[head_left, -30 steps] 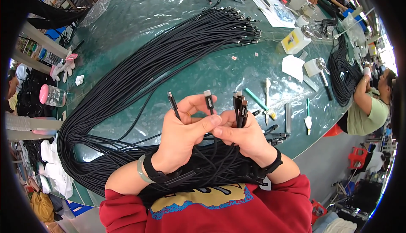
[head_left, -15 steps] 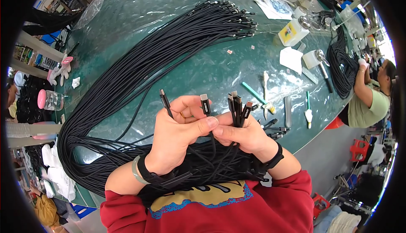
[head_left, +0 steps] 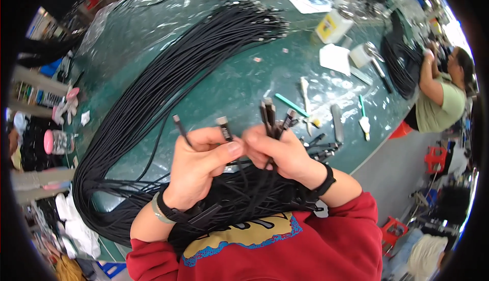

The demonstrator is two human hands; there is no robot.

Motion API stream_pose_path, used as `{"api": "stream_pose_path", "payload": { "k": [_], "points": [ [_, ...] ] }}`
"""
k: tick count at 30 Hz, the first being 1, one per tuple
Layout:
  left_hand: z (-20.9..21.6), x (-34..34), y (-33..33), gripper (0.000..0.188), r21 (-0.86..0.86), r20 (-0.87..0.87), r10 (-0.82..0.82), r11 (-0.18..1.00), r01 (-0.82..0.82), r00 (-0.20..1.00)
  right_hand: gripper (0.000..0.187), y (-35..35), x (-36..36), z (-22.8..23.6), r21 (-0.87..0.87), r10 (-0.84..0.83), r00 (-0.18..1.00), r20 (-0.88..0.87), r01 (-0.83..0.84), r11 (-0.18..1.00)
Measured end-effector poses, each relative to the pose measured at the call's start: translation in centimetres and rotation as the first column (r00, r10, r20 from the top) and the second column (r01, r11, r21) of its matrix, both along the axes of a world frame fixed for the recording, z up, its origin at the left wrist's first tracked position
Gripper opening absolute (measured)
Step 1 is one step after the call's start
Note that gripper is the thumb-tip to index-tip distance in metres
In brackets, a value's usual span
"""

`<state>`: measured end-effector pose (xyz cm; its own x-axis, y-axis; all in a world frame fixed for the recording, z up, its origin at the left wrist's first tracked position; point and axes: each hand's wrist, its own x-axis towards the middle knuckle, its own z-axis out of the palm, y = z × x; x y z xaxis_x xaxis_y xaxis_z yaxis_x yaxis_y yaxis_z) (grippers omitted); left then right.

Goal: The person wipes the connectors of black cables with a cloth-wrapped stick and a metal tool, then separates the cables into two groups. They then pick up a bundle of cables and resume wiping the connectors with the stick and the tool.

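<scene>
The left hand pinches one black plug and holds a second plug; just beside, the right hand grips several dark plugs. Beyond them, a thick cable bundle stretches across the green counter.

Bright light glares off the tabletop; blur softens things (the right hand too), and edges bend toward a dark rim.

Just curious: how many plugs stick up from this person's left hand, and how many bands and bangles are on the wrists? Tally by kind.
Plugs in left hand: 2
Black bands: 2
Bangle: 1
Total: 5
</scene>
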<state>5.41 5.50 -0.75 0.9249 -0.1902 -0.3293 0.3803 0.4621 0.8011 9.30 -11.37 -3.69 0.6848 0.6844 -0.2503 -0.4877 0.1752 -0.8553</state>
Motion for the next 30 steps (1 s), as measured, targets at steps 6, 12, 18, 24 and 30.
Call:
{"api": "stream_pose_path", "payload": {
  "k": [6,12,18,24,30],
  "points": [
    [-0.2,0.0,0.0,0.007,0.213,0.017,-0.284,0.938,0.274,0.959,0.031,2.4,-0.3,-1.4,0.241,-0.515,0.779,0.357,0.456,0.857],
    [-0.3,-1.5,-1.6,0.007,0.267,0.104,-0.446,0.874,0.407,0.889,0.037,0.6,0.8,2.4,-0.245,0.176,0.933,0.315,-0.099,0.964],
    [-0.6,-1.1,-1.2,0.007,0.175,-0.025,-0.252,0.952,0.252,0.967,0.033,-4.5,2.9,2.4,-0.533,0.119,0.673,0.730,0.452,0.716],
    [-0.5,-1.1,-1.6,0.007,0.263,-0.025,-0.214,0.941,0.213,0.977,0.019,-10.2,4.2,-1.4,-0.717,0.493,0.528,0.692,0.583,0.382],
    [0.0,-1.0,-1.7,0.020,0.216,-0.018,-0.192,0.958,0.191,0.981,0.015,-10.5,4.7,-2.0,-0.767,0.566,0.526,0.635,0.521,0.376]
  ]
}}
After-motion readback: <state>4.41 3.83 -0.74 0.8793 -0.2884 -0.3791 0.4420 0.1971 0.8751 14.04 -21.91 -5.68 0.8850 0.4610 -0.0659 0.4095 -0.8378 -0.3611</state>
